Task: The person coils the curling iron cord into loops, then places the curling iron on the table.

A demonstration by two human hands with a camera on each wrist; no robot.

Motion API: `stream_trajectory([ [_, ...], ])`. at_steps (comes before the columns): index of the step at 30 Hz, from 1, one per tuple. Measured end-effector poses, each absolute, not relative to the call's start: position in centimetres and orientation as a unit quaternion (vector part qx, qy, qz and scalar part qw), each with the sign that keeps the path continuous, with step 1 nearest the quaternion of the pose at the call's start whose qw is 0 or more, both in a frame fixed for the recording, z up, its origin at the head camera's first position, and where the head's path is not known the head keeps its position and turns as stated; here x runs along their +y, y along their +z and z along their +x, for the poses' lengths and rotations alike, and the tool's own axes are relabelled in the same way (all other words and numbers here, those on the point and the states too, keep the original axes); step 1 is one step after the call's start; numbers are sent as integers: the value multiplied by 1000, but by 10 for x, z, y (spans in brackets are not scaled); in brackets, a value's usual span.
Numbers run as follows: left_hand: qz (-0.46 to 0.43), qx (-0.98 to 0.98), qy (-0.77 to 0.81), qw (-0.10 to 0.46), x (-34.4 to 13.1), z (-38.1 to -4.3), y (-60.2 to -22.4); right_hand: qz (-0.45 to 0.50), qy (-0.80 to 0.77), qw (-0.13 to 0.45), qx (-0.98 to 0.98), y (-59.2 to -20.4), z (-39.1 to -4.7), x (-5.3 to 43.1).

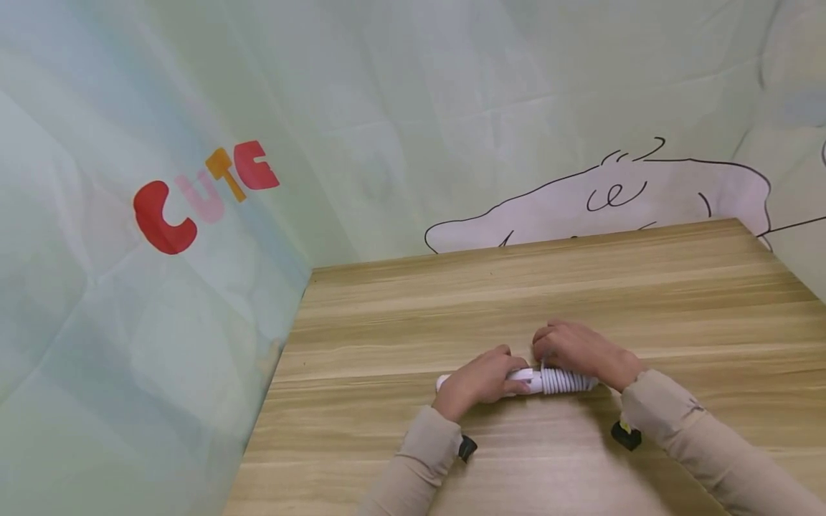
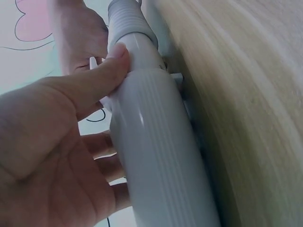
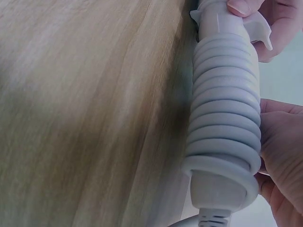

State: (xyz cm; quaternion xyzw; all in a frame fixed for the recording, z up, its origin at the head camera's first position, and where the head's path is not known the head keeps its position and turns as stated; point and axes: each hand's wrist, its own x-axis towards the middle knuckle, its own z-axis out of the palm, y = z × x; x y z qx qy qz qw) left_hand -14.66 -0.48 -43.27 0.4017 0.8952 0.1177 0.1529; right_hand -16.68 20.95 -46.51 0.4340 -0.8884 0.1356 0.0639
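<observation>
A white wand-shaped electric appliance (image 1: 535,381), much like a curling iron, lies lengthwise low over the wooden table. Its white cord (image 3: 225,120) is wound in several close coils round the narrower handle end. My left hand (image 1: 484,380) grips the body, thumb (image 2: 116,59) along the near side and fingers round the far side. Beyond the coils, my right hand (image 1: 581,349) has curled fingers pinching the cord near the innermost coil; its fingertips are partly hidden. A small white lever (image 3: 258,29) sticks out from the body beside the left hand's fingers.
The wood-grain table (image 1: 387,322) stretches beneath both hands. Printed cloth (image 1: 400,129) hangs behind it and on the left. Small black devices (image 1: 626,435) sit at both wrists. A short ribbed cord sleeve (image 3: 214,217) leaves the handle's end.
</observation>
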Motion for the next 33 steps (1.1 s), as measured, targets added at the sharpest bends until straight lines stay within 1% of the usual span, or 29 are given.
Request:
stream_trajectory([
  [4,391,902,117,141,-4,-145,-436,423,142,53,-893,-466,-167,211],
  [12,381,912,97,118,-2,-138,-440,405,148,47,-901,-468,-166,211],
  [23,364,917,72,149,0,-137,-436,410,138,44,-900,-468,-167,210],
  [29,374,913,65,151,1,-137,-435,396,144,-5,-907,-460,-166,211],
  [33,384,909,55,152,2,-138,-434,393,148,-11,-907,-457,-166,212],
])
